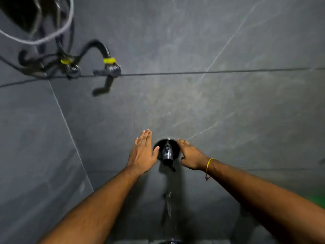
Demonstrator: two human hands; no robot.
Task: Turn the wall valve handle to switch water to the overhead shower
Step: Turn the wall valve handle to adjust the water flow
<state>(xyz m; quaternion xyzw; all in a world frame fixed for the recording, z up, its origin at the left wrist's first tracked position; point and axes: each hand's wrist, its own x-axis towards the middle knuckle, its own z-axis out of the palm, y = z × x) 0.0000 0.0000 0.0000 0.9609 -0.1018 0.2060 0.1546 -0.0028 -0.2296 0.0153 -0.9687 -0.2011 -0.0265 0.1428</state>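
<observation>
The wall valve (167,151) is a round black plate on the grey tile wall, with a dark shiny handle pointing down toward me. My left hand (143,154) lies flat against the wall just left of the plate, fingers together and extended, thumb touching the plate's edge. My right hand (190,155) rests on the wall at the plate's right edge, fingers extended, holding nothing. A yellow thread circles the right wrist. Neither hand grips the handle. Below the valve a thin stream of water (169,206) falls from a spout.
At the upper left, two angle valves with yellow bands (109,66) and black hoses stick out from the wall, beside a grey looped hose (52,35). A wall corner runs down the left side. Something green (320,199) shows at the right edge.
</observation>
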